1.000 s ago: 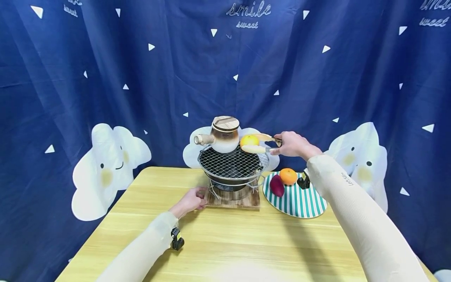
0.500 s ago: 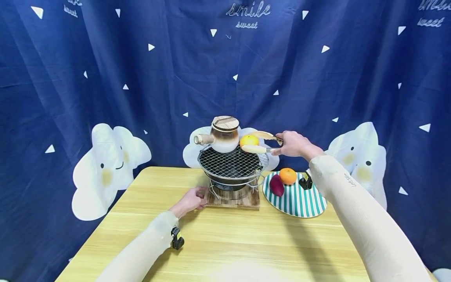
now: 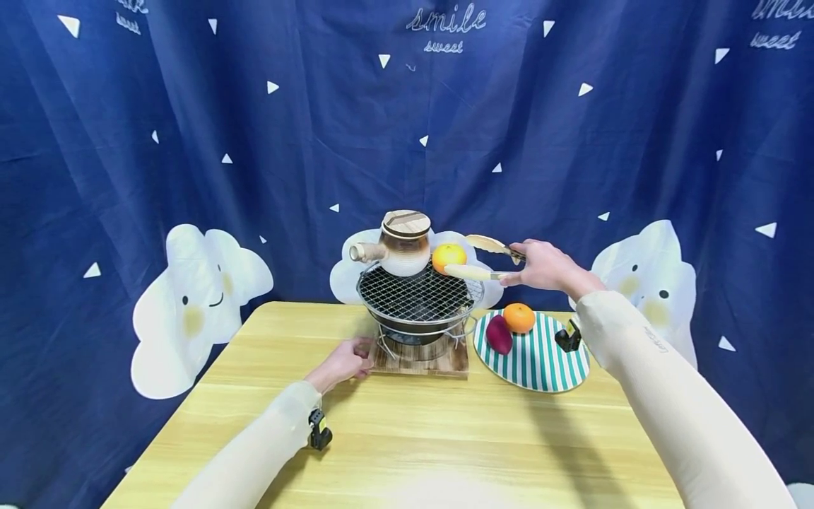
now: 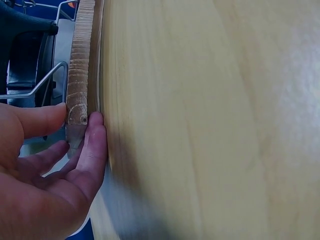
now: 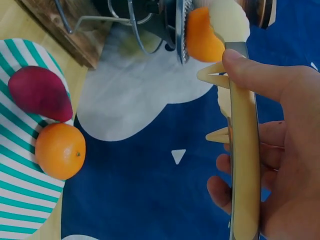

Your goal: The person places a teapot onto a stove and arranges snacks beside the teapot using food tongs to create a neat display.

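Observation:
My right hand (image 3: 550, 265) holds tongs (image 5: 245, 150) with pale tips and a yellow handle. Their arms are spread apart at the right side of an orange (image 3: 449, 259), which sits on the grill mesh (image 3: 416, 295). Left of that orange stands a clay pot (image 3: 407, 251) with a wooden lid and a side handle. My left hand (image 3: 343, 364) pinches the front left corner of the wooden board (image 4: 80, 75) under the grill, thumb on its upper face and fingers beneath the edge.
On the right, an oval green-and-white striped mat (image 3: 540, 364) bears a second orange (image 3: 519, 318) and a dark red fruit (image 3: 499, 335). All of this is on a wooden table (image 3: 413, 438). Behind the table hangs a blue curtain (image 3: 305, 141) with white clouds.
My right hand has moved a little to the right with the tongs, whose tips have spread and drawn back from the orange. The orange stays on the mesh. My left hand has not moved.

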`<state>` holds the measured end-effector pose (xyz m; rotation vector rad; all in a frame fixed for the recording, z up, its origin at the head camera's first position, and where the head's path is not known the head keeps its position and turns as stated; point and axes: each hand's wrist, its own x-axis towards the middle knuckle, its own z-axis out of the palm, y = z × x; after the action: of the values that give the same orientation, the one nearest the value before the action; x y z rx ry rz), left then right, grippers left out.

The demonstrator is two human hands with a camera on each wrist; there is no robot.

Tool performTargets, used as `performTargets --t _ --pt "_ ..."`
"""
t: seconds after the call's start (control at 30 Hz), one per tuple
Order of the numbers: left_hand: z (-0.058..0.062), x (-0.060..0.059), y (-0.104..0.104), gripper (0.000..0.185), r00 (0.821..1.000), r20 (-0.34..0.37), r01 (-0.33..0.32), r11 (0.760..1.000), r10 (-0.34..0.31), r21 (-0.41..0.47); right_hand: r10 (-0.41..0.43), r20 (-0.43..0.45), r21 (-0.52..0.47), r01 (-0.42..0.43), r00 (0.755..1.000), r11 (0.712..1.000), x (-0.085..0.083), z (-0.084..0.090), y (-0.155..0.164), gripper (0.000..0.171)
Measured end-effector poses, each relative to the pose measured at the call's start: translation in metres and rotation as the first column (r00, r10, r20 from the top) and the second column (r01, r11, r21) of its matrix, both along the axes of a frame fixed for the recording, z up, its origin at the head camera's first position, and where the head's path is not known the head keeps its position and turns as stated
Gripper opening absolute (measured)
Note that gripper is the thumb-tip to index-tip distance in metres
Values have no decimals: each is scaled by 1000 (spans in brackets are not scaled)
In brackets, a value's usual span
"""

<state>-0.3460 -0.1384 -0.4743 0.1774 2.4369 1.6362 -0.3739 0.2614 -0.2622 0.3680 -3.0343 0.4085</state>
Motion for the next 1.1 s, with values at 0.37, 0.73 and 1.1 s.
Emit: performTargets --t 0.37,0.73,1.1 --pt "-2 5 1 64 1000 -4 5 1000 -5 28 9 -26 20 -9 1000 1000 21 -3 27 92" --pt "-3 0 2 64 1000 -14 1 1000 -1 24 45 -75 12 -44 996 999 43 -6 52 96" --pt "-1 -2 1 63 1000 8 -2 999 2 35 30 -53 -18 -31 998 999 52 -16 69 97"
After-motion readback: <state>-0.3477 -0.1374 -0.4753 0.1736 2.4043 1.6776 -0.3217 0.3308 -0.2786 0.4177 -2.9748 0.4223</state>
